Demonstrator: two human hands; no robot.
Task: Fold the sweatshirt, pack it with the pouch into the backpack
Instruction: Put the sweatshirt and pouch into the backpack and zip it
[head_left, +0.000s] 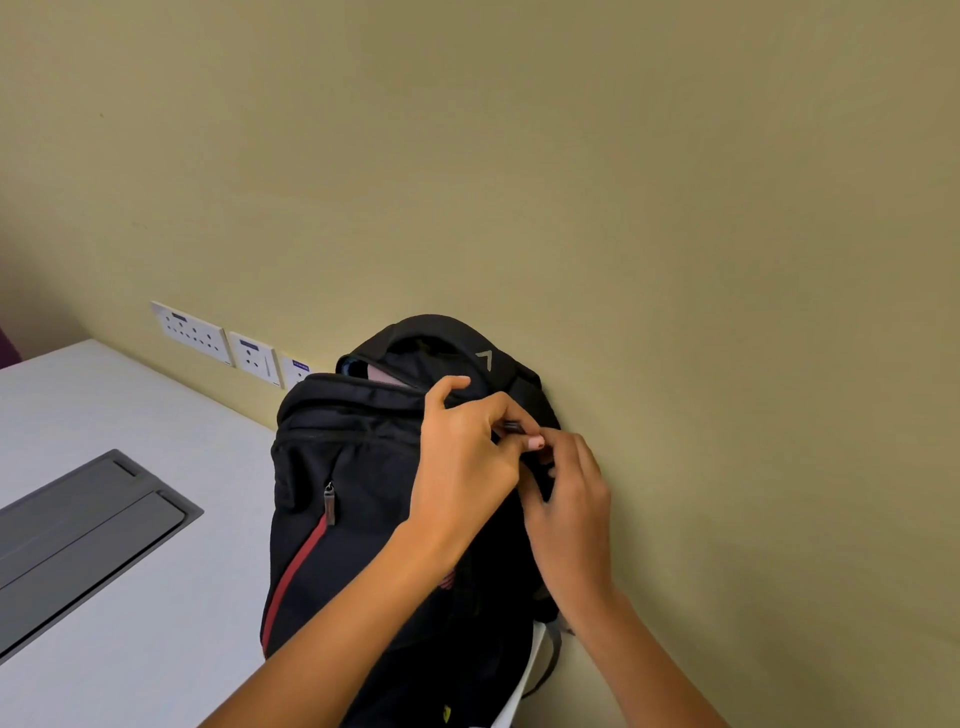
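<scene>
Locate the backpack (353, 467) upright on the white table (130, 415), propped against the wall (675, 208) (likely to keep the mouth facing up and leave both hands free). Observe the left hand (462, 457) at the top right edge, thumb hooked over the rim, fingers pinching a small dark zipper pull (511, 427). Observe the right hand (571, 504) curled on the fabric just beside that pull, probably bracing the side to tension the zip track. Judge the step in hand as closing the main compartment. Note the mouth open at top left, with something pale pink (384, 373) visible inside; cannot tell whether pouch or sweatshirt. Appearance of the backpack: black fabric, red stripe (296, 566) down the front, grey chevron mark (484, 358) near the top handle, metal puller (329, 501) hanging on the front pocket.
</scene>
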